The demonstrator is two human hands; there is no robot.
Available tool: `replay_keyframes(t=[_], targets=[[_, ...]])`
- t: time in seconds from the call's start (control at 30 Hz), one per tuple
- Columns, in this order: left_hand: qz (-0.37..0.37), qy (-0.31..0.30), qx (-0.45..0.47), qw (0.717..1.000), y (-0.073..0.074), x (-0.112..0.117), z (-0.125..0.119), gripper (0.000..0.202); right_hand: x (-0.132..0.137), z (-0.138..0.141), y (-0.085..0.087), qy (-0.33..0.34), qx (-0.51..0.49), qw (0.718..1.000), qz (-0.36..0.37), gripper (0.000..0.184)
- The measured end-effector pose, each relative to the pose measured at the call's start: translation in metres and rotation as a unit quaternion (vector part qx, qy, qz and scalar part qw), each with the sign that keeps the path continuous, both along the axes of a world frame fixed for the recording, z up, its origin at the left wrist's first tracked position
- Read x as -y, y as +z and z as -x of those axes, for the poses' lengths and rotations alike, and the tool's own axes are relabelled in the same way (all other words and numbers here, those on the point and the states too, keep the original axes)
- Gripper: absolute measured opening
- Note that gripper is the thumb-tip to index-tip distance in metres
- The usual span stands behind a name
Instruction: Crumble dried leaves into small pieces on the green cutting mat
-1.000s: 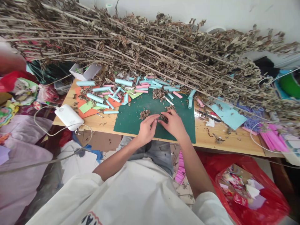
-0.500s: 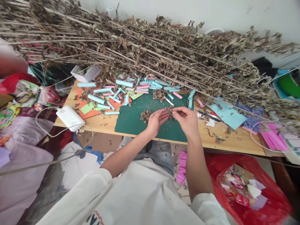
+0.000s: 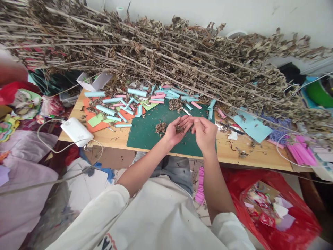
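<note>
My left hand (image 3: 176,131) is turned palm up and cupped, holding a small heap of crumbled dried leaves (image 3: 179,128). Right beside its fingertips is my right hand (image 3: 206,133), fingers bent and pinched together; whatever they hold is hidden. Both hands are over a dark green mat (image 3: 142,133) on the wooden table (image 3: 262,154). Left of the cupped hand, a pile of dried leaves (image 3: 161,128) lies on the mat, and another leaf clump (image 3: 176,105) sits farther back. A narrow white strip (image 3: 187,112) lies just beyond my fingers.
Long dried stalks (image 3: 156,55) span the back. Blue paper tubes (image 3: 106,110) and pink ones lie on orange paper (image 3: 97,127) and the mat. A white power bank (image 3: 77,131) with a cable sits left. Right are a black pen (image 3: 235,129), blue paper (image 3: 253,125) and a red bag (image 3: 291,180) below.
My left palm has turned upward and now bears crumbled leaves. The leaf bit seen between the two hands is now largely out of sight. My right fingers have curled in closer to the left hand.
</note>
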State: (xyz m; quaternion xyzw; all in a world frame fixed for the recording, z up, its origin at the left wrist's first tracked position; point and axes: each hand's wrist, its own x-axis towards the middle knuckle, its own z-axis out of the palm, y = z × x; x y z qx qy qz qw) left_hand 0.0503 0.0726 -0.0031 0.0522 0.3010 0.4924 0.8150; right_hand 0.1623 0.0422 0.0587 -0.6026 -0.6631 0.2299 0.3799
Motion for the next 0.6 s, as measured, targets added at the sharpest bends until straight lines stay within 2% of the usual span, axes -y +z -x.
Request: replay_keyframes(t=[0.1, 0.2, 0.27, 0.37, 0.5, 0.57, 0.6], targets=[[-0.030, -0.018, 0.003, 0.999, 0.006, 0.005, -0.001, 0.027, -0.005, 0.007, 0.004, -0.042, 0.100, 0.991, -0.077, 0.040], [-0.050, -0.056, -0.015, 0.997, 0.016, 0.013, -0.004, 0.029, -0.014, 0.018, -0.004, 0.001, 0.188, 0.978, -0.088, 0.044], [-0.062, -0.067, -0.040, 0.995, 0.021, 0.016, -0.007, 0.037, -0.019, 0.027, -0.014, 0.025, 0.212, 0.974, -0.076, 0.049], [-0.118, -0.034, -0.132, 0.984, 0.025, 0.016, -0.015, 0.054, -0.019, 0.045, -0.022, 0.051, 0.190, 0.978, -0.064, 0.054], [-0.186, 0.085, -0.272, 0.940, 0.029, 0.009, -0.022, 0.063, -0.018, 0.066, -0.014, 0.114, 0.159, 0.978, -0.076, 0.059], [-0.207, 0.096, -0.287, 0.930, 0.032, 0.005, -0.011, 0.068, -0.022, 0.069, -0.010, 0.133, 0.176, 0.972, -0.082, 0.056], [-0.244, 0.050, -0.281, 0.927, 0.033, 0.003, -0.003, 0.068, -0.024, 0.069, -0.010, 0.134, 0.188, 0.970, -0.082, 0.054]])
